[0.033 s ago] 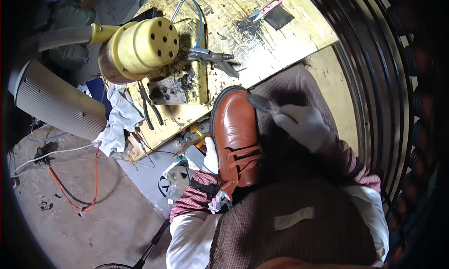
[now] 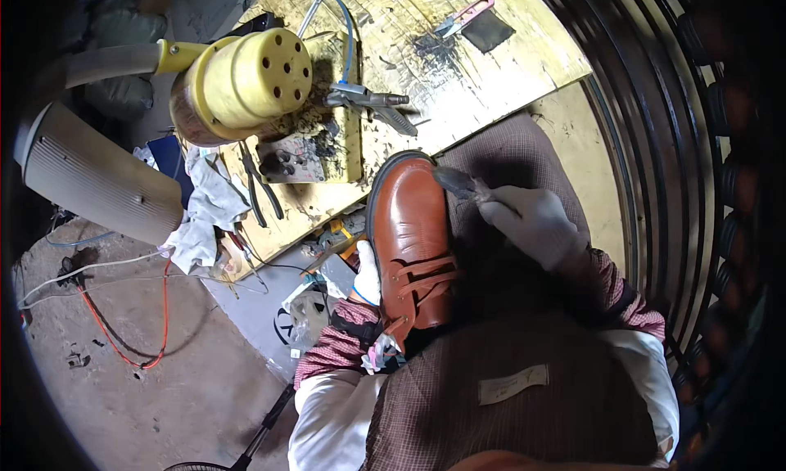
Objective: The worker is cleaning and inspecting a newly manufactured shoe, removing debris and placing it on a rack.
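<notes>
A brown leather lace-up shoe [image 2: 412, 213] with a dark sole edge rests over my lap, toe pointing away from me. My left hand [image 2: 368, 276], in a white glove, grips the shoe's left side; part of its fingers is hidden beneath the shoe. Also gloved in white, my right hand [image 2: 532, 224] is closed round a small tool with a flat, dark grey tip [image 2: 453, 180]. That tip lies close to the right side of the toe; whether it touches the leather I cannot tell.
Beyond the shoe is a stained wooden worktable [image 2: 508, 94]. It bears an air blow gun [image 2: 368, 99], pliers [image 2: 260, 184], pink-handled snips [image 2: 467, 17] and white rags [image 2: 211, 197]. A yellow perforated cylinder [image 2: 246, 82] stands at left. Dark curved rails [image 2: 655, 144] line the right; cords [image 2: 123, 360] cross the floor.
</notes>
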